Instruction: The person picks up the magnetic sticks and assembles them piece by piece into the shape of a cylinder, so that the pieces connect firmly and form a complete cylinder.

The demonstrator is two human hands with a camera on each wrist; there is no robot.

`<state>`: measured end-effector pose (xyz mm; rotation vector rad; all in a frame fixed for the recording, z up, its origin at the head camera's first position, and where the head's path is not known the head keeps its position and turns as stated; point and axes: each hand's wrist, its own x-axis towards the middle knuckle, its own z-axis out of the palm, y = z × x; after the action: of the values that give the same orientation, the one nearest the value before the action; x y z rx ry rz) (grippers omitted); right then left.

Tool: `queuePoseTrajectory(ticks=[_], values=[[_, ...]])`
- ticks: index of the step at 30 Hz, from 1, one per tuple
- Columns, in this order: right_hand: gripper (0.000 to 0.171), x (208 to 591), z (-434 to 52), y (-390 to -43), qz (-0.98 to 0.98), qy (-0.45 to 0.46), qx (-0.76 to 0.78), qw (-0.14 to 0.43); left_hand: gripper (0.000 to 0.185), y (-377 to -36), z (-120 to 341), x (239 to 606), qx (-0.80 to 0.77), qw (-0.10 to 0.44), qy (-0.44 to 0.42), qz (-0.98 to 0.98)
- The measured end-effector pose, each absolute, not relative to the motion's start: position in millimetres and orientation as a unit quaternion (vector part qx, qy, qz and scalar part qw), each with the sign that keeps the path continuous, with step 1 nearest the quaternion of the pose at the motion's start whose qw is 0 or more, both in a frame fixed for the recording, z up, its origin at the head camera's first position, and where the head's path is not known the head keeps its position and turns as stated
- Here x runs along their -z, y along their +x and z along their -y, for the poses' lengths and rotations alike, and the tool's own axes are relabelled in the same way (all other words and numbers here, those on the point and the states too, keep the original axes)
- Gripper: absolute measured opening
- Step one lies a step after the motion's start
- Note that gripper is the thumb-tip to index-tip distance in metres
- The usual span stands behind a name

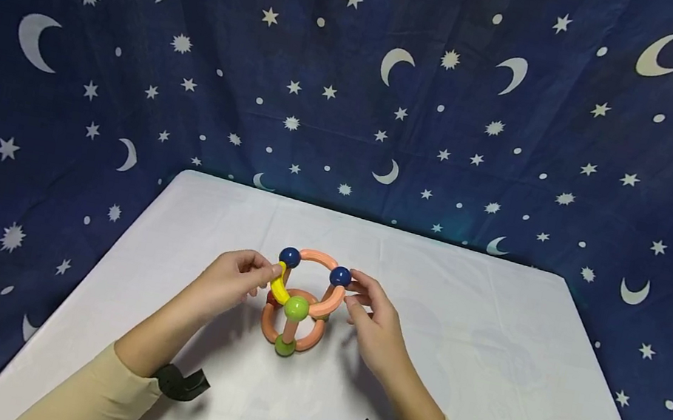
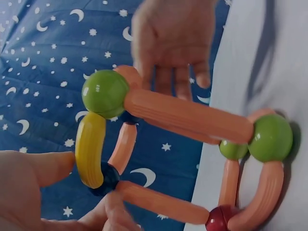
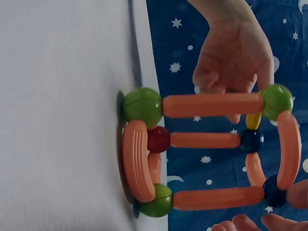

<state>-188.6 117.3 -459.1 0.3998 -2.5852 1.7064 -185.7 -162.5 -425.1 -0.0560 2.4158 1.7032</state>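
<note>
A toy frame of ribbed orange rods and coloured balls stands upright on the white table. Its upper ring holds two blue balls, a green ball and one yellow curved rod. Below are green balls and a red ball. My left hand pinches the yellow rod near its blue-ball end, between thumb and fingers. On the opposite side, my right hand has its loosely bent fingers at the other blue ball, thumb beside the orange curved rod.
The white-covered table extends around the frame. Behind it hangs a dark blue cloth with moons and stars. Black wrist bands sit at both beige sleeves.
</note>
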Motion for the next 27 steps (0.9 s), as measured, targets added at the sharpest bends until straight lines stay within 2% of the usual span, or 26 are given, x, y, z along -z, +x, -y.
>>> queuePoseTrajectory(ticks=[3, 5, 7, 8, 12, 15, 22, 27], values=[[0.036, 460, -119, -191, 0.822, 0.118, -0.557, 0.015, 0.042, -186, 165, 426, -0.609, 0.156, -0.006, -0.778], [0.023, 459, -119, -191, 0.821, 0.094, -0.563, 0.020, 0.041, -187, 166, 427, -0.634, 0.191, 0.005, -0.749], [0.014, 455, -119, -189, 0.818, 0.068, -0.571, 0.017, 0.041, -187, 166, 429, -0.652, 0.213, 0.013, -0.728], [0.016, 453, -118, -187, 0.814, 0.056, -0.578, 0.011, 0.041, -186, 166, 429, -0.658, 0.217, 0.019, -0.721], [0.030, 445, -113, -184, 0.801, 0.045, -0.596, -0.030, 0.036, -186, 164, 430, -0.670, 0.216, 0.017, -0.710], [0.028, 443, -108, -183, 0.800, 0.047, -0.596, -0.048, 0.033, -186, 164, 430, -0.674, 0.211, 0.014, -0.708], [0.025, 444, -105, -182, 0.803, 0.045, -0.592, -0.051, 0.031, -185, 163, 428, -0.679, 0.208, 0.017, -0.704], [0.022, 448, -107, -186, 0.815, 0.042, -0.577, -0.037, 0.038, -187, 168, 430, -0.674, 0.211, 0.012, -0.708]])
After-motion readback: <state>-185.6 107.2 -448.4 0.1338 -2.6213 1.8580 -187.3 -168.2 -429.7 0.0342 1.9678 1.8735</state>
